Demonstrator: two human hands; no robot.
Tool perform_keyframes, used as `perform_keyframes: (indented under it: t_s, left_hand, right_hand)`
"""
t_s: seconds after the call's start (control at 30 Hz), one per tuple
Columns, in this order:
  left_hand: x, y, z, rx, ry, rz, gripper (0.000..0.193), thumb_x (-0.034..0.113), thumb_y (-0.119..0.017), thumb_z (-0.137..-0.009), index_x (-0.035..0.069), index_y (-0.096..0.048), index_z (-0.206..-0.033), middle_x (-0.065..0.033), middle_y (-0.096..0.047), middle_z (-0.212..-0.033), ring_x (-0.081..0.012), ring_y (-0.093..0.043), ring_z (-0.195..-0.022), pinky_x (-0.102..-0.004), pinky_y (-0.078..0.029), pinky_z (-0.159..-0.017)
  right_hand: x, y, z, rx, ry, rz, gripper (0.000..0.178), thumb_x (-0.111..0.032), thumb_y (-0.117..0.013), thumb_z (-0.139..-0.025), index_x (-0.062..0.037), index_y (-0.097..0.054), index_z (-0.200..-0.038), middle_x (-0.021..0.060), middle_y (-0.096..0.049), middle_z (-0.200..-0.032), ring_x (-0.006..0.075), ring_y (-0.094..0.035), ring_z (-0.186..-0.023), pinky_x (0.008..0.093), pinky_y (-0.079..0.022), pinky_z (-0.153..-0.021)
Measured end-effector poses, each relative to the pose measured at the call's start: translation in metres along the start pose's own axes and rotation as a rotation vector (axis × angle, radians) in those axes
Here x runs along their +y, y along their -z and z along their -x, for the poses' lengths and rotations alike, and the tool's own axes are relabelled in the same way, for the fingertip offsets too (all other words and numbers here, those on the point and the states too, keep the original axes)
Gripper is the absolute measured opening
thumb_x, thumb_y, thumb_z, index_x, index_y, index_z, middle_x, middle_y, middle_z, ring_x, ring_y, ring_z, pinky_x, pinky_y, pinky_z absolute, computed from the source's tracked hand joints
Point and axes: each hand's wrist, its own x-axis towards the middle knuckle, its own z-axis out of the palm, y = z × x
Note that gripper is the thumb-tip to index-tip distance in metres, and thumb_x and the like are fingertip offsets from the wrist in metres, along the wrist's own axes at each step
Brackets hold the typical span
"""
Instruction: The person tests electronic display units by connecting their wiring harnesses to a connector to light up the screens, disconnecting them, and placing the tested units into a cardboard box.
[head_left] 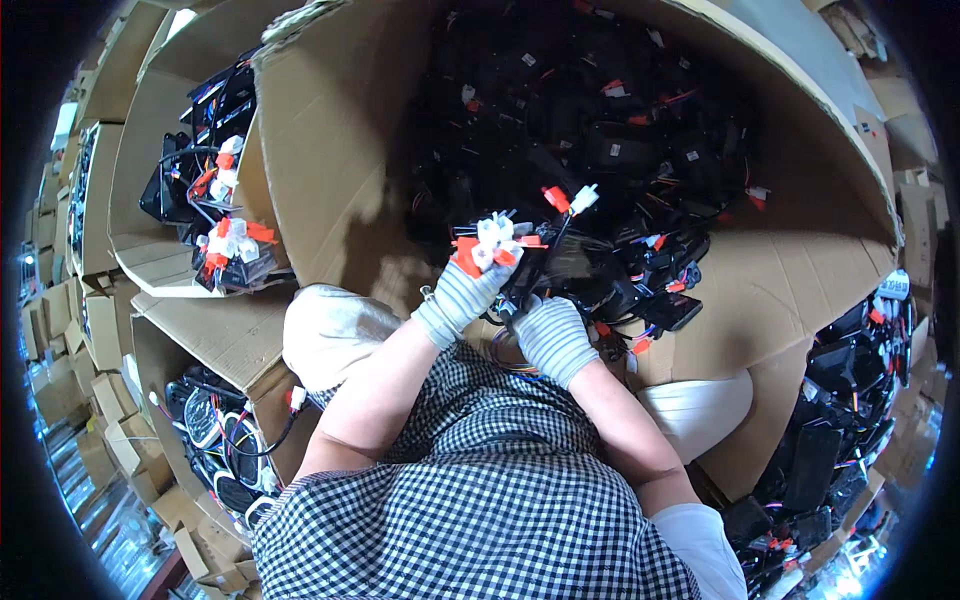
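Both my hands wear grey-and-white striped gloves at the near edge of a big cardboard box. My left hand is closed round a bunch of cable connectors, white and red, which stick up above its fingers. Close beside it, my right hand has its fingers curled on dark cables; the exact grip is partly hidden. A separate cable with a red and a white plug rises just beyond the hands. Black devices with wires fill the box's dark inside.
At the left, another carton holds black units with bundled connectors. Below it, a box contains white-rimmed parts with cables. More black wired devices lie in a box at the right. Cartons are stacked along the far left.
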Motion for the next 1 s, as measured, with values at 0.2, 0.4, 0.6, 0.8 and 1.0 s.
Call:
perform_keyframes:
  t_s: [0.2, 0.4, 0.6, 0.8, 1.0]
  left_hand:
    - [0.019, 0.016, -0.008, 0.043, 0.302, -0.026, 0.017, 0.016, -0.054, -0.087, 0.006, -0.058, -0.100, -0.0106, -0.061, -0.094, -0.0252, -0.058, -0.087, -0.0344, -0.046, -0.073]
    - [0.011, 0.010, -0.002, -0.144, 0.217, 0.047, 0.048, 0.025, -0.074, -0.068, 0.007, -0.057, -0.108, -0.0087, -0.062, -0.098, -0.0225, -0.059, -0.090, -0.0296, -0.045, -0.084]
    - [0.009, 0.013, -0.002, 0.001, 0.259, -0.041, 0.024, 0.016, -0.067, -0.070, 0.006, -0.061, -0.092, -0.0073, -0.063, -0.085, -0.0242, -0.061, -0.079, -0.0332, -0.048, -0.073]
    - [0.014, 0.024, -0.012, 0.142, 0.302, 0.248, 0.014, 0.009, -0.063, -0.077, 0.005, -0.061, -0.089, -0.0053, -0.062, -0.081, -0.0169, -0.059, -0.073, -0.0289, -0.047, -0.065]
    - [0.007, 0.018, -0.006, -0.242, 0.326, -0.458, 0.046, 0.046, -0.073, -0.064, 0.010, -0.063, -0.090, -0.0106, -0.065, -0.080, -0.0280, -0.062, -0.074, -0.0341, -0.049, -0.068]
  right_hand:
    - [-0.018, -0.018, -0.013, -0.092, 0.026, 0.082, 0.022, -0.020, -0.051, -0.079, -0.0046, -0.065, -0.085, 0.0147, -0.064, -0.075, 0.0257, -0.063, -0.064, 0.0400, -0.046, -0.055]
    - [-0.019, -0.017, -0.006, -0.029, -0.024, -0.084, 0.018, -0.018, -0.058, -0.075, -0.0030, -0.067, -0.081, 0.0140, -0.064, -0.080, 0.0281, -0.063, -0.071, 0.0410, -0.051, -0.061]
    - [-0.016, -0.002, 0.002, -0.184, 0.196, 0.091, 0.019, -0.018, -0.053, -0.079, -0.0047, -0.066, -0.084, 0.0094, -0.064, -0.081, 0.0244, -0.063, -0.077, 0.0375, -0.049, -0.064]
    - [-0.014, -0.016, 0.017, -0.121, 0.129, 0.121, 0.018, -0.016, -0.051, -0.079, -0.0078, -0.065, -0.086, 0.0058, -0.062, -0.084, 0.0189, -0.058, -0.080, 0.0337, -0.045, -0.067]
    - [-0.028, -0.006, 0.011, -0.044, 0.110, 0.073, 0.014, -0.016, -0.054, -0.076, -0.0100, -0.067, -0.074, 0.0060, -0.061, -0.077, 0.0200, -0.058, -0.080, 0.0337, -0.045, -0.065]
